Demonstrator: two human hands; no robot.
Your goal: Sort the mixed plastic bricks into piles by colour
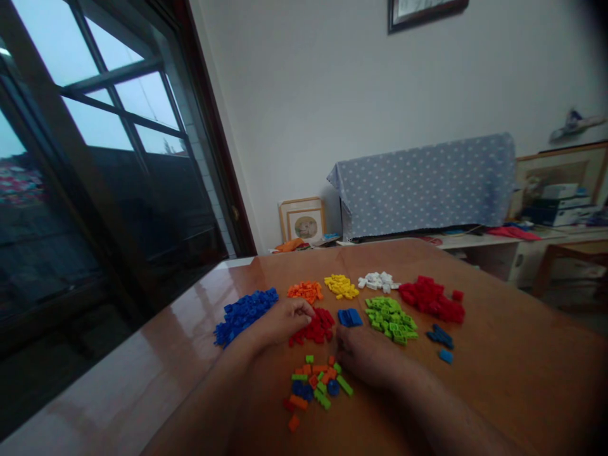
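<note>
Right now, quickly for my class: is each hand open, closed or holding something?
Left hand: partly curled over the middle red pile; grip cannot be told.
Right hand: curled beside that pile; any hold cannot be told.

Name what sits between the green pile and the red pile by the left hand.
Blue pieces, in the head view, just beyond the right hand.

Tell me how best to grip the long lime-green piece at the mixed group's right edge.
Pinch the lime-green piece across its narrow width, near its middle, coming from above and the right with the right hand. It looks long and slim, and its right side seems free.
</note>
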